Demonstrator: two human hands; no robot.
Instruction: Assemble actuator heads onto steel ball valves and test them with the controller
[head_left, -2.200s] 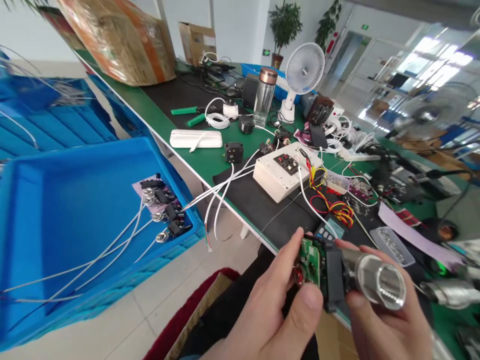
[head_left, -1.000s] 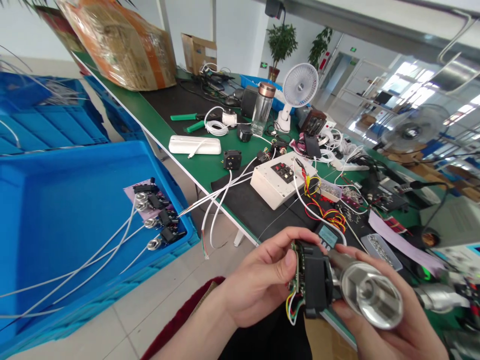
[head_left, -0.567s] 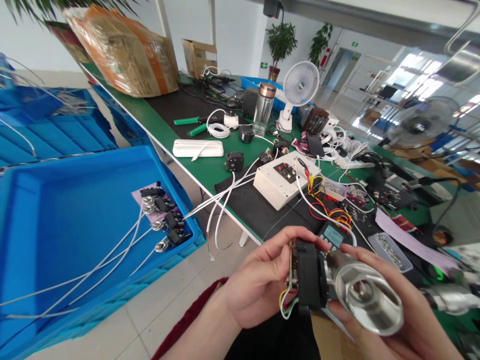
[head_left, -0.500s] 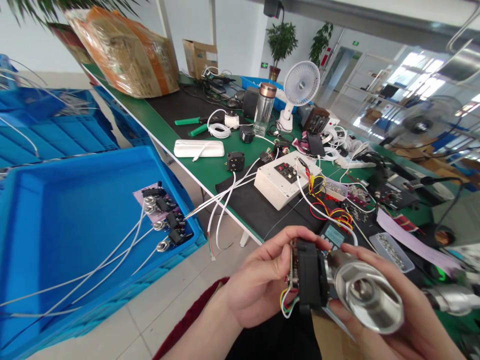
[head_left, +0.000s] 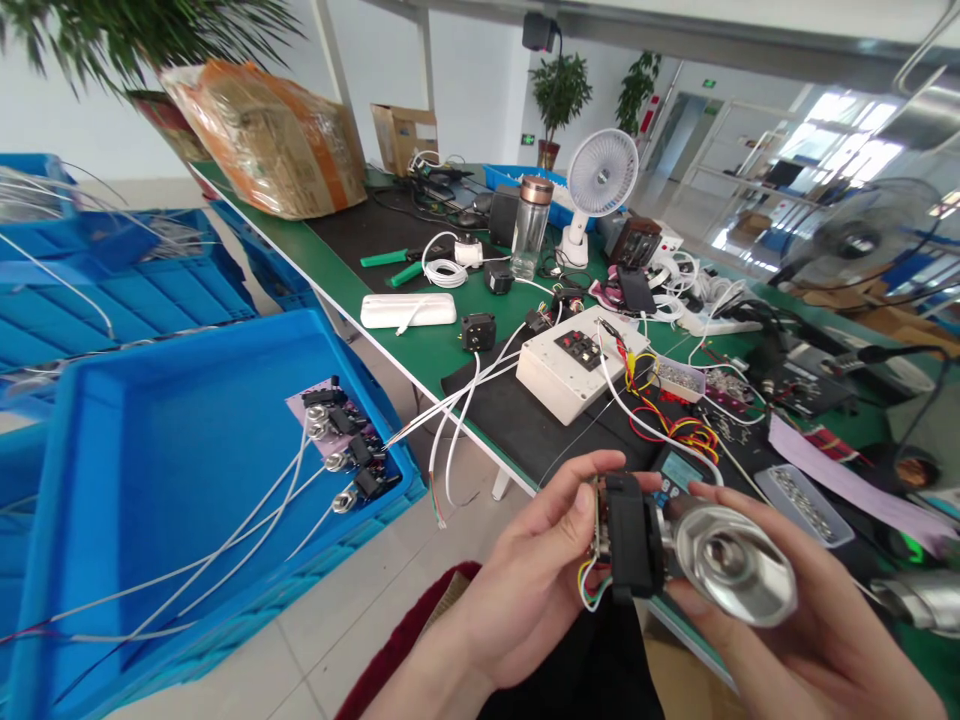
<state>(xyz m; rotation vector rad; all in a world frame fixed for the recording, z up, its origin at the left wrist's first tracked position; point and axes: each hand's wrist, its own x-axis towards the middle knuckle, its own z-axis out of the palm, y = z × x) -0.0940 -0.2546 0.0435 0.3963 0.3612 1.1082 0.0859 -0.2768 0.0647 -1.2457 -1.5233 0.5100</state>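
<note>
Both hands close on one assembly just off the green table (head_left: 420, 350): left hand (head_left: 525, 590) pinches black housing (head_left: 631, 535), right hand (head_left: 817, 650) cups metal fitting (head_left: 731, 565). The circuit board (head_left: 597, 515), earlier face-on, now sits edge-on.

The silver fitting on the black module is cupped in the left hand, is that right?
Not quite. The head view shows the silver fitting on the black module cupped in the right hand. The left hand grips the module's other end.
</note>
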